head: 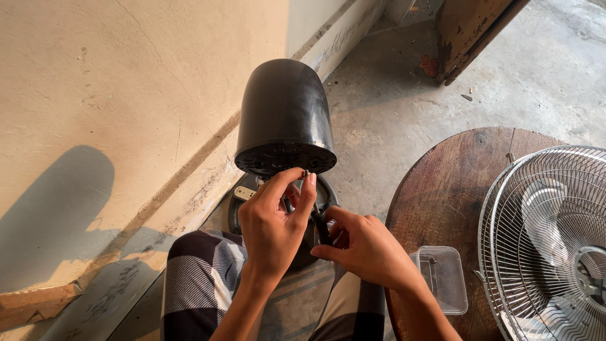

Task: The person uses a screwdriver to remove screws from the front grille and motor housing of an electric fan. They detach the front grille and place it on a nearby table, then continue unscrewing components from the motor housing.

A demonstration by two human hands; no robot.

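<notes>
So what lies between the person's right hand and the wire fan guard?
In the head view, a clear plastic container sits on the round wooden table, between the right hand and fan guard.

Round dark wooden table (454,183), at 3 o'clock: clear plastic container (444,278) near front edge; wire fan grille (549,240) to its right.

small pale rectangular label (245,192) on round black base (235,211), beneath fan motor housing (285,117)

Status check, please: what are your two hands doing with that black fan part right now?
Left hand pinching a small piece at the black motor housing. Right hand gripping the dark tool. Fan grille and plastic box off to the side, nothing blocking.
</notes>
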